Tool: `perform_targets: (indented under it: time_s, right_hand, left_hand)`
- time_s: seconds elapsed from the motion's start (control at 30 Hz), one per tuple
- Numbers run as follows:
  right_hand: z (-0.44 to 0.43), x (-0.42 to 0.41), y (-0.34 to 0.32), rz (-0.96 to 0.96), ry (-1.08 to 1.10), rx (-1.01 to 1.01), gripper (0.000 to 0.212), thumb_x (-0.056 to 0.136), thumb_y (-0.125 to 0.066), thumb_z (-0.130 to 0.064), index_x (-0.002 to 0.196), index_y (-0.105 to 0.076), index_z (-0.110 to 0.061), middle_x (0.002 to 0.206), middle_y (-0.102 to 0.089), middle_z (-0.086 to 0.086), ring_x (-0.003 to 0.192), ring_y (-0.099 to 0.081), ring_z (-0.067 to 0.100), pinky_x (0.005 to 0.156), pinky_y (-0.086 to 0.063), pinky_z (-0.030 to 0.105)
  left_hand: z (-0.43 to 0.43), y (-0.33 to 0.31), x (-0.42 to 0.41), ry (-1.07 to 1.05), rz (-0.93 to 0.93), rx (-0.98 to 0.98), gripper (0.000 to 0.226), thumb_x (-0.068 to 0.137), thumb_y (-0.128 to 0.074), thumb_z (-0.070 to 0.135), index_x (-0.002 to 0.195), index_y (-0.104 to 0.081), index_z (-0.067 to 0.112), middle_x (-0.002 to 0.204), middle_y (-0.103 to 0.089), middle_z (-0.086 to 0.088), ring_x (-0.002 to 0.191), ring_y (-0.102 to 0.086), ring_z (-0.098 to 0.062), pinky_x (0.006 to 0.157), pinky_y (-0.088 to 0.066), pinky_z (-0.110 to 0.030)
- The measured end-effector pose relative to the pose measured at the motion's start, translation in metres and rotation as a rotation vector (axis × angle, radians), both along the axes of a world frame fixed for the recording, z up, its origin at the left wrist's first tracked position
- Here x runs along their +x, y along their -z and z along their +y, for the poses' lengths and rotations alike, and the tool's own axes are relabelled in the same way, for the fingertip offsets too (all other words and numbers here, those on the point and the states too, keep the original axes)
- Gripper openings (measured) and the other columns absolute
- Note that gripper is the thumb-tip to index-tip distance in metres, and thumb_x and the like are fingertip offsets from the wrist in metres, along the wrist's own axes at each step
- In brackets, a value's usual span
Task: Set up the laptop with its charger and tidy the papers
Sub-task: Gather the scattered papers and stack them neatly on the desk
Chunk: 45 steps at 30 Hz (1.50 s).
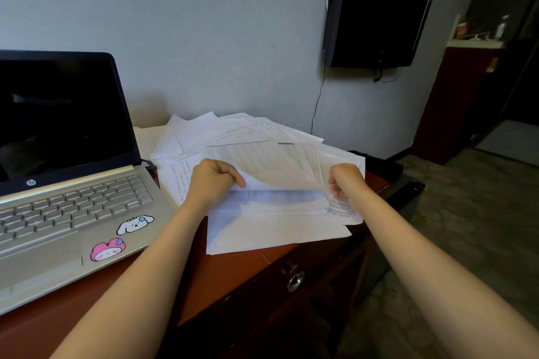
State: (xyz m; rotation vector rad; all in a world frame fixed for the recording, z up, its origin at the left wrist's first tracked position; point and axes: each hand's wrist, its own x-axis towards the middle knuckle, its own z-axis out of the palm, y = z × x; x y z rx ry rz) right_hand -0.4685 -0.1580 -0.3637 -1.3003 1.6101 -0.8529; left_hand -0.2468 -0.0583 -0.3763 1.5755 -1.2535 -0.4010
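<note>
A loose heap of printed papers is spread over the right part of the red-brown desk. My left hand grips the left edge of a small stack lifted off the heap. My right hand pinches that stack's right edge. The near edge of the held stack is raised off a blank sheet lying below. An open silver laptop with a dark screen stands at the left, two cartoon stickers on its palm rest. A dark plug or cable shows at the laptop's right side, partly hidden by papers.
A black wall-mounted TV hangs above right, its cable running down the wall. The desk's front has a drawer with a metal pull. A dark object lies past the papers at the desk's right end. Carpeted floor lies to the right.
</note>
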Motion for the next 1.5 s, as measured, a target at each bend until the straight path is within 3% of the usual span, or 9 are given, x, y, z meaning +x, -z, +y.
perform_targets:
  time_s: [0.17,0.4,0.47,0.6,0.9,1.1,1.23,1.4,1.5]
  right_hand:
    - [-0.003,0.001,-0.008,-0.137,0.023,0.012,0.014,0.09,-0.045,-0.005,0.103,-0.046,-0.005,0.082,-0.046,0.013,0.086,-0.047,0.026,0.096,-0.046,0.036]
    - [0.006,0.011,-0.02,-0.301,-0.128,0.185,0.014,0.09,-0.047,-0.004,0.077,-0.046,-0.005,0.078,-0.051,0.012,0.066,-0.049,0.025,0.061,-0.042,0.032]
    - [0.006,0.017,-0.014,-0.263,-0.133,0.161,0.005,0.088,-0.052,-0.001,0.09,-0.056,-0.001,0.088,-0.056,0.015,0.073,-0.053,0.028,0.064,-0.044,0.032]
    - [0.005,0.025,-0.008,-0.144,-0.139,0.092,0.048,0.08,-0.064,-0.001,0.126,-0.049,0.003,0.119,-0.058,0.02,0.097,-0.058,0.031,0.072,-0.049,0.035]
    - [0.007,0.027,-0.012,-0.083,-0.128,0.015,0.045,0.081,-0.069,-0.003,0.123,-0.052,0.003,0.12,-0.06,0.016,0.097,-0.058,0.027,0.063,-0.047,0.028]
    - [0.002,0.012,-0.018,-0.194,0.013,-0.01,0.036,0.086,-0.059,-0.002,0.121,-0.054,0.005,0.11,-0.062,0.017,0.095,-0.058,0.028,0.063,-0.046,0.031]
    - [0.002,0.005,-0.013,-0.369,0.12,-0.037,0.031,0.086,-0.057,0.001,0.117,-0.058,-0.001,0.119,-0.062,0.014,0.107,-0.059,0.032,0.087,-0.049,0.039]
    - [0.018,0.02,-0.01,-0.602,0.093,-0.058,0.032,0.09,-0.055,0.003,0.121,-0.054,-0.001,0.11,-0.058,0.008,0.093,-0.052,0.022,0.078,-0.048,0.035]
    - [0.027,0.036,-0.003,-0.772,-0.03,-0.001,0.041,0.084,-0.056,0.011,0.125,-0.053,0.004,0.12,-0.061,0.015,0.098,-0.057,0.029,0.068,-0.052,0.034]
  left_hand:
    - [0.0,0.0,0.001,0.096,-0.054,0.099,0.059,0.068,-0.036,-0.015,0.03,-0.059,0.024,0.049,-0.051,-0.002,0.046,-0.033,-0.014,0.038,-0.027,-0.012]
    - [0.002,-0.001,0.006,0.126,-0.013,0.098,0.057,0.066,-0.034,-0.017,0.029,-0.055,0.021,0.037,-0.036,0.0,0.033,-0.031,-0.006,0.038,-0.027,-0.01]
    - [0.001,-0.001,0.007,0.156,-0.018,0.092,0.057,0.065,-0.032,-0.018,0.028,-0.054,0.021,0.04,-0.037,-0.004,0.034,-0.031,-0.006,0.04,-0.027,-0.01]
    - [0.0,-0.001,0.008,0.199,-0.011,0.08,0.058,0.063,-0.031,-0.018,0.029,-0.055,0.022,0.042,-0.04,-0.006,0.035,-0.031,-0.006,0.042,-0.028,-0.011]
    - [-0.004,0.001,0.014,0.225,0.064,0.04,0.048,0.061,-0.033,-0.008,0.031,-0.055,0.023,0.056,-0.045,-0.012,0.059,-0.036,-0.022,0.056,-0.033,-0.021]
    - [-0.007,0.0,0.006,0.049,0.311,-0.037,0.056,0.07,-0.024,-0.014,0.059,-0.064,0.024,0.078,-0.058,-0.006,0.066,-0.043,-0.02,0.048,-0.034,-0.018]
    - [-0.01,-0.004,0.008,-0.115,0.648,-0.007,0.024,0.085,-0.036,-0.006,0.079,-0.046,0.015,0.081,-0.047,-0.003,0.065,-0.047,-0.015,0.057,-0.038,-0.027]
    - [0.006,-0.019,-0.018,0.27,0.805,0.178,0.014,0.096,-0.044,0.03,0.105,-0.051,0.022,0.105,-0.061,-0.007,0.092,-0.061,-0.025,0.092,-0.044,-0.039]
    - [0.008,-0.019,-0.035,0.415,0.635,0.212,0.052,0.086,-0.059,0.045,0.13,-0.042,0.023,0.126,-0.058,-0.003,0.106,-0.063,-0.024,0.098,-0.047,-0.042]
